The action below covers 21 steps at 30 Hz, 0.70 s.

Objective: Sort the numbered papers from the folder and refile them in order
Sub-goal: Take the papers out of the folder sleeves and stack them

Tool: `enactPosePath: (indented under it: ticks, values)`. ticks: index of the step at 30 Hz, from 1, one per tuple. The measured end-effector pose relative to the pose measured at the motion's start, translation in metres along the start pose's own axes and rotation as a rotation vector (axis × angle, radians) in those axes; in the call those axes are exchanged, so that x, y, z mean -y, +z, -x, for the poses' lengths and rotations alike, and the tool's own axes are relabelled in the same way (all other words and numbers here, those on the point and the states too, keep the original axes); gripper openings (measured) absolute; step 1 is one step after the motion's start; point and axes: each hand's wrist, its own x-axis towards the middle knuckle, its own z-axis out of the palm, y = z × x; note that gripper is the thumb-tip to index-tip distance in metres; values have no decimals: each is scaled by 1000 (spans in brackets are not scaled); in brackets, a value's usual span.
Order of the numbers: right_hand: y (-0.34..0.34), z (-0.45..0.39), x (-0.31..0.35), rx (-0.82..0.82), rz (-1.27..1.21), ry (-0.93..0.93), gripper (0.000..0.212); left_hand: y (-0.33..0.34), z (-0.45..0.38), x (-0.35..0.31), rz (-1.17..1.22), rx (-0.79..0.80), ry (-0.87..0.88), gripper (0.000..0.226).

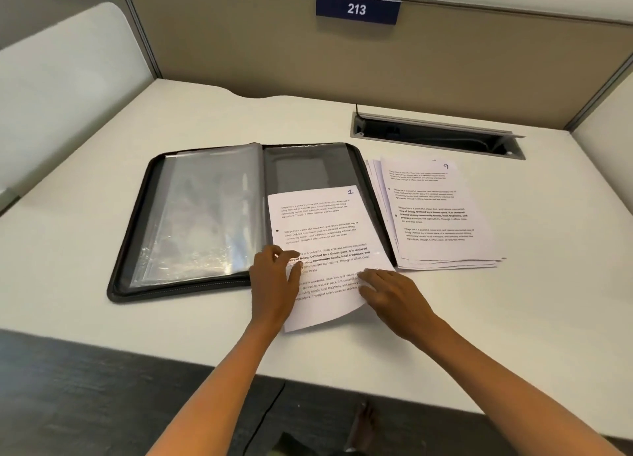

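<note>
A black zip folder (137, 216) lies open on the white desk, its clear plastic sleeves (202, 212) turned to the left half. The sheet numbered 1 (322, 229) lies partly inside a clear sleeve on the right half, its lower end sticking out over the folder's front edge. My left hand (274, 284) pinches the sleeve's open edge at the sheet's left side. My right hand (387, 291) holds the sheet's lower right edge. A stack of the other printed papers (442, 216), with a sheet marked 9 on top, sits just right of the folder.
The desk (445, 335) is walled by beige partitions at the back and sides. An open cable tray (435, 135) is sunk into the desk behind the paper stack. A blue sign reading 213 (357, 8) hangs on the back partition. Dark floor lies below the front edge.
</note>
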Motion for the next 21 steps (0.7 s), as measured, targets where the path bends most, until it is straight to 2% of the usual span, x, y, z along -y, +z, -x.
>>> enactPosePath:
  ticks: [2, 4, 6, 8, 10, 12, 16, 21]
  values:
    - [-6, 15, 6, 30, -83, 32, 27, -2, 12, -1, -18, -28, -68, 16]
    - [-9, 28, 8, 133, -183, 35, 23, -4, 22, -3, 19, -25, -179, 17]
    - [-15, 35, 15, 193, -384, 234, 39, -6, 30, -3, 58, -17, -265, 19]
    - [-20, 31, 19, 78, -576, 581, 45, -9, 37, -4, 78, 6, -317, 20]
    - [-19, 22, 18, -66, -608, 881, 28, -13, 40, -4, 97, 51, -371, 18]
    - [-15, 14, 18, -83, -623, 1068, 23, -16, 42, -3, 102, 89, -397, 14]
    - [-12, 7, 26, -128, -777, 1286, 33, -22, 46, 3, 186, 114, -454, 15]
    - [-20, 18, 33, -153, -801, 1431, 34, -35, 57, 6, 277, 175, -472, 15]
